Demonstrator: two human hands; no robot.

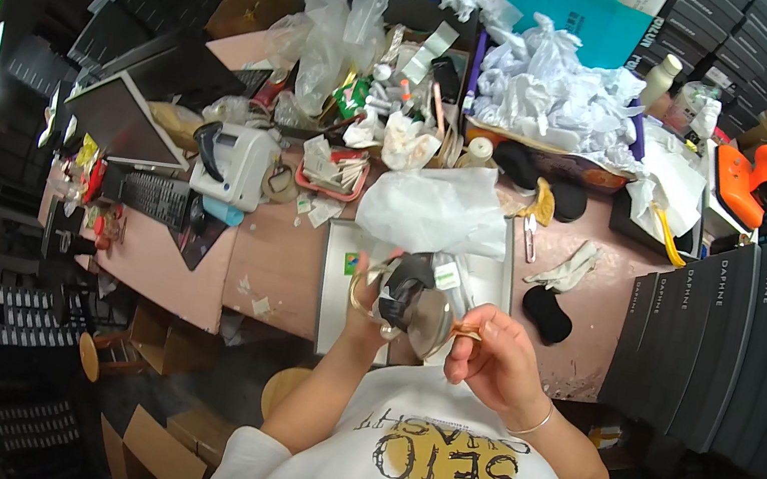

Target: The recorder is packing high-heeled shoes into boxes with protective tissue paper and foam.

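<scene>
My left hand (368, 303) is wrapped round what looks like a pair of shoes (431, 323), with a greyish sole and a pale, shiny edge. Black stuffing or lining shows at their middle, and a clear plastic piece lies against them. Close to their right side, my right hand (497, 360) pinches a small tan-orange scrap (464, 332) between thumb and fingers. Whether that scrap is joined to the shoes, I cannot tell. Beneath both hands lies an open light-grey box (330, 317). White tissue paper (434, 209) spreads over its far end.
Crumpled paper (556, 86) fills a bin at the back. Tweezers (531, 239) and a black pad (547, 316) lie to the right, before stacked dark shoeboxes (732, 339). On the left stand a white machine (239, 165), a keyboard (157, 200) and a monitor (129, 124).
</scene>
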